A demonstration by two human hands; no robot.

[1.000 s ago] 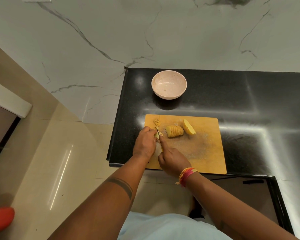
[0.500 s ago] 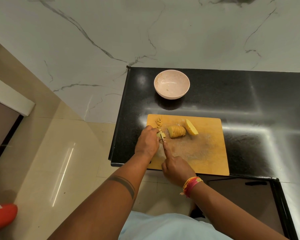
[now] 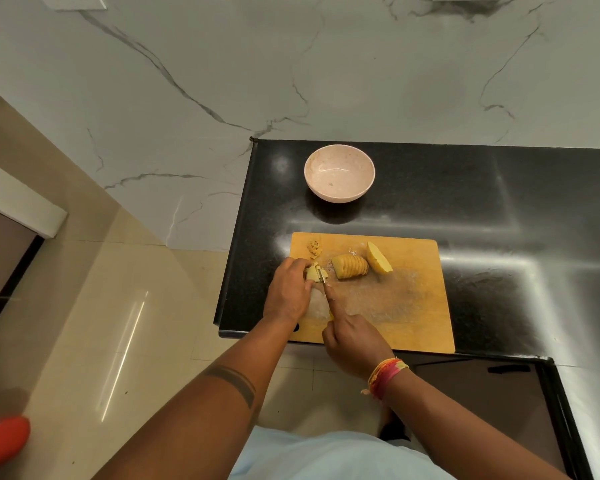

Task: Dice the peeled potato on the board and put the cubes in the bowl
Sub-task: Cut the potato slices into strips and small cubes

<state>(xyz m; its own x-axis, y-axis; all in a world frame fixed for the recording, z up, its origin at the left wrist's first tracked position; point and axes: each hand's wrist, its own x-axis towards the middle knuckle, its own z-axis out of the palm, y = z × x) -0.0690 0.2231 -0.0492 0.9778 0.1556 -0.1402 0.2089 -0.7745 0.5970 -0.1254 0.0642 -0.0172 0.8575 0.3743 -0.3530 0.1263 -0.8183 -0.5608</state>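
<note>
With the left hand [image 3: 289,293] pinching the potato [image 3: 313,273] slices at the board's [image 3: 413,299] near-left and the right hand [image 3: 355,342] gripping the knife [image 3: 323,279], keep fingertips tucked back and cuts evenly spaced; the bowl [image 3: 339,173] waits farther back.

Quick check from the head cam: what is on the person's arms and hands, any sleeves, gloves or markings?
Both forearms are bare: no sleeves, no gloves. The left forearm carries a dark band tattoo. The right wrist wears a bundle of orange, yellow and pink threads. No rings can be made out.
</note>
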